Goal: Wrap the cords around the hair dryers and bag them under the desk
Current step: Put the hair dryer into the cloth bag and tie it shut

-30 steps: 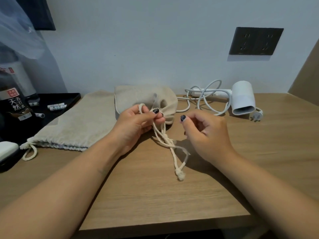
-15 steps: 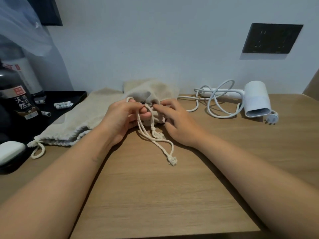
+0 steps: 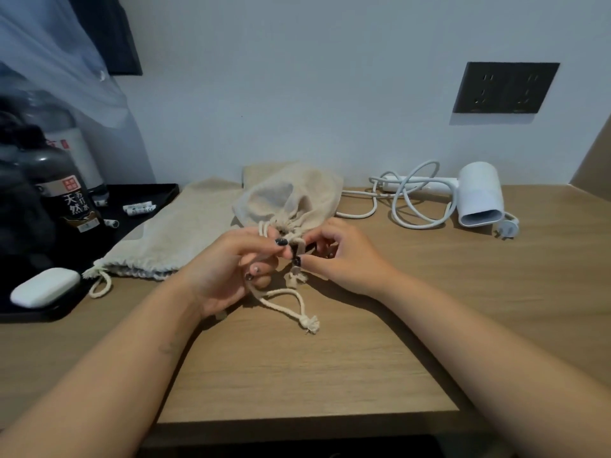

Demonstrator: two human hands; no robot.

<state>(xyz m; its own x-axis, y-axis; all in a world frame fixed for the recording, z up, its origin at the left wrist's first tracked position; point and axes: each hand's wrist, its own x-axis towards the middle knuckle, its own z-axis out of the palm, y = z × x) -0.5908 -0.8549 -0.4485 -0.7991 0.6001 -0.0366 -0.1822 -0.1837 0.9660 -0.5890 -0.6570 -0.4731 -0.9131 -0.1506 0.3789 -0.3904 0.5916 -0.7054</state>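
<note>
At your far left a black tray point(image 3: 155, 193) sits on the wooden desk point(image 3: 330, 365), carrying a dark labelled bottle point(image 3: 71, 203), a few small white tubes point(image 3: 139, 208) and, at its near edge, a white rounded case point(image 3: 44, 287). A pale blue cloth point(image 3: 59, 54) hangs above it against the white wall point(image 3: 297, 94).

Just right of the tray an empty beige drawstring bag point(image 3: 172, 233) lies flat, its cord loop trailing off the mouth toward you. Touching it on the right is the filled bag point(image 3: 294, 200), bulging, with its neck gathered shut and pointing at you.

Your left hand point(image 3: 228, 272) has its fingers curled, pinching the drawstring point(image 3: 287, 302) right at that gathered neck. Your right hand point(image 3: 344, 259) meets it from the other side, thumb and forefinger pinching the same cord; the knotted end lies loose on the desk below both hands.

Further right, well apart from the bags, the white hair dryer point(image 3: 479, 196) lies on its side near the wall, its white cord point(image 3: 406, 200) sprawled in loose loops beside it and the plug point(image 3: 507, 228) resting by the nozzle. Above it a dark double socket plate point(image 3: 506, 87) is set in the wall.
</note>
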